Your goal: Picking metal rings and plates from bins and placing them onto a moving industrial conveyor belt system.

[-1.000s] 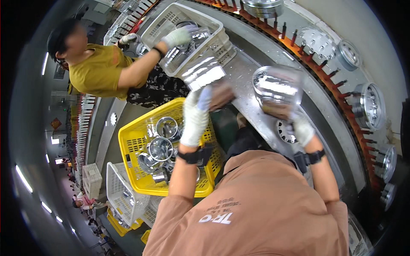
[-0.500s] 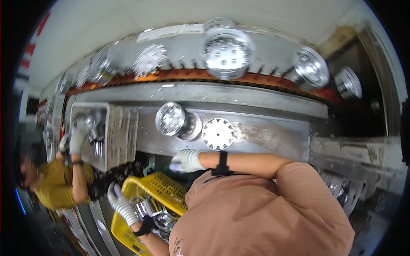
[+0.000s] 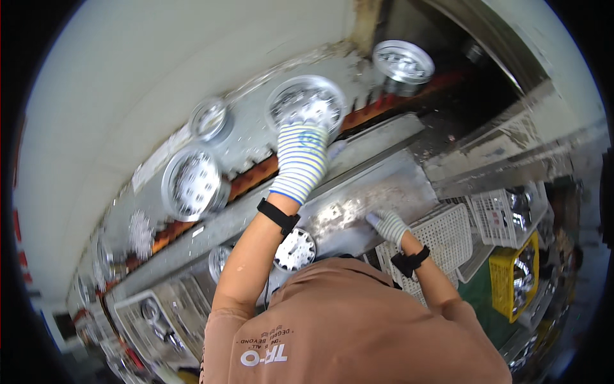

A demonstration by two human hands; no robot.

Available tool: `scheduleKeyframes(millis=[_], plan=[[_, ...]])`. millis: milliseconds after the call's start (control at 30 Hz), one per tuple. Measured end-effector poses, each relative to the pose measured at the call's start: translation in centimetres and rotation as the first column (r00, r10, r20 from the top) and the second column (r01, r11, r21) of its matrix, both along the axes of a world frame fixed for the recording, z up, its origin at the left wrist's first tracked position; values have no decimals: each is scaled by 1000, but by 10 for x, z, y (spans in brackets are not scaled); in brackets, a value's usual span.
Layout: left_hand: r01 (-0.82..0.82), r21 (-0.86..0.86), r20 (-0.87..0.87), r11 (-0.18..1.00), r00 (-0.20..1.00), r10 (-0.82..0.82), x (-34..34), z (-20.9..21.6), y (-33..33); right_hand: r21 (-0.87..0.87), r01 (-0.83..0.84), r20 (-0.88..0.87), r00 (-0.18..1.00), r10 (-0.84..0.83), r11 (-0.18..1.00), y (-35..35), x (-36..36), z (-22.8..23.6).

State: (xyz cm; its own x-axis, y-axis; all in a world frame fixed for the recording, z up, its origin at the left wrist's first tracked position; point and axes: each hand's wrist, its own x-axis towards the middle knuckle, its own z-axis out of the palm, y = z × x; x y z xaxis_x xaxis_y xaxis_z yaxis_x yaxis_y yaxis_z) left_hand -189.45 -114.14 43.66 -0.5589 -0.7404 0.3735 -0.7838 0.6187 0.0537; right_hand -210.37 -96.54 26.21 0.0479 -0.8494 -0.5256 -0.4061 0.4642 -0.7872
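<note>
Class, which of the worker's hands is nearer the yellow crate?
Right. The right hand is across white crates from the yellow crate; the left hand, farther away, is at a silver part.

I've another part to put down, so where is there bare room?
The stained metal bench offers bare room between the toothed metal disc and right hand. Crowded: the spiked conveyor, where the left hand is at a perforated metal cup, with other cups alongside.

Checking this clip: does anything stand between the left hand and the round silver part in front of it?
Nothing visible does. The left hand overlaps the near edge of the round silver part, with no other object between them; blur hides whether the fingers grip it.
</note>
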Motion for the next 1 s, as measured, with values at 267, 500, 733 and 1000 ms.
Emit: scheduleKeyframes(millis=[267,500,733,1000], plan=[[-107,68,-298,992,947,123,33,-16,8,91,102,61,992,-107,991,32,-1,-28],[-260,172,-46,950,961,271,51,-21,12,70,-52,-292,954,70,996,-21,-29,-28],[-212,-514,198,831,913,355,67,-28,-11,136,-584,-344,730,591,800,-60,105,-57],[-360,291,-269,886,858,437,249,0,16,65,-987,-475,100,874,148,-56,258,-84]])
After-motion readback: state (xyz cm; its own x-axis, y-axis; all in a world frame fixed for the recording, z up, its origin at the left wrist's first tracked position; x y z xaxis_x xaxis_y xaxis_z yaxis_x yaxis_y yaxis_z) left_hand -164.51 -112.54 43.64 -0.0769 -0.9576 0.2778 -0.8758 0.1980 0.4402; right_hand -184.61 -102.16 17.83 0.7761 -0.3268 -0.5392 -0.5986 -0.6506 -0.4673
